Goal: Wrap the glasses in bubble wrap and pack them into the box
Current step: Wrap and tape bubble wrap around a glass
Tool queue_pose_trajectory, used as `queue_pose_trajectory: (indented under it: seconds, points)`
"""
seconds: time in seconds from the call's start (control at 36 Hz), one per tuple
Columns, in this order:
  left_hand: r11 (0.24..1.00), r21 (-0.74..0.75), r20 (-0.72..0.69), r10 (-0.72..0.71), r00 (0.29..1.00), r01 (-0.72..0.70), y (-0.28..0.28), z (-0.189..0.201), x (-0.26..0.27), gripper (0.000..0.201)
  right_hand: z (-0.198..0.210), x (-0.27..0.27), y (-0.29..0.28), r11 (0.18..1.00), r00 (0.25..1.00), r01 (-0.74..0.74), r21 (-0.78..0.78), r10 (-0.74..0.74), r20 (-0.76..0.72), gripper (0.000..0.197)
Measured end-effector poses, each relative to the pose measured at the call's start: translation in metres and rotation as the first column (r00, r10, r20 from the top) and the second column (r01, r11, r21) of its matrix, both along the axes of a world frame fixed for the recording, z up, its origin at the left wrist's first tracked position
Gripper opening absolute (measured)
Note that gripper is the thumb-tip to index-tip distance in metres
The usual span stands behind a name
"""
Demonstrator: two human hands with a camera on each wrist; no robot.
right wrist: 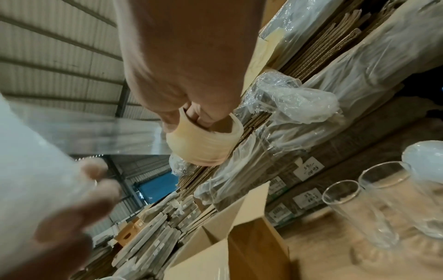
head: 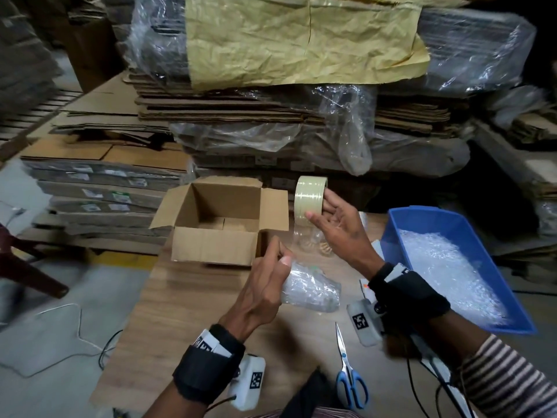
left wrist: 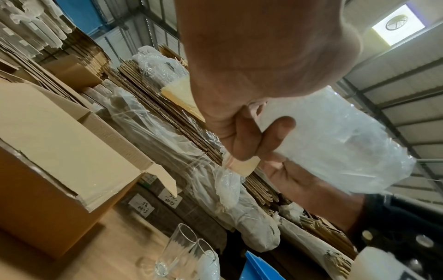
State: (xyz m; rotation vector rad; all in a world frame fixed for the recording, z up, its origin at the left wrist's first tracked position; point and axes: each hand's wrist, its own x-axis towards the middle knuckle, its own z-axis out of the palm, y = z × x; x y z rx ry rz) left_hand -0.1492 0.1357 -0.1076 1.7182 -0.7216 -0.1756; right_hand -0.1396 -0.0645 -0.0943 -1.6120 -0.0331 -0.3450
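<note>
We are in a packing warehouse: flattened cartons [head: 126,182] in plastic-wrapped stacks [head: 271,140] rise behind the tabletop's far edge, handwritten labels [left wrist: 141,205] mark the bundles, and corrugated metal walls [right wrist: 55,62] stand above us.

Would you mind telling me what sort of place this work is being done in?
Probably a packaging warehouse or storeroom: tall stacks of flattened brown cardboard cartons wrapped in clear plastic sheeting, labelled flat packs on the left, and a corrugated metal roof overhead.

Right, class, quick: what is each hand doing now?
Left hand: holds the bubble-wrapped glass.
Right hand: holds the tape roll.
</note>
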Motion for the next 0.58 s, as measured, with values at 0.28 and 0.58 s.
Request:
queue_pose_trajectory:
  seconds: [0.28,0.58]
  points:
    - [0.998,-0.054,0.043,0.017,0.999,-0.014,-0.009,0.003,0.001,0.035,-0.036,-0.023,0.014,0.998,0.997,0.06,-0.012,-0.061,-0.047,0.052]
    - [0.996,-0.085,0.027,-0.011,1.0,0.013,-0.017,-0.002,-0.002,0.039,-0.061,-0.057,0.037,0.979,0.986,0.1,-0.177,-0.122,-0.115,0.022]
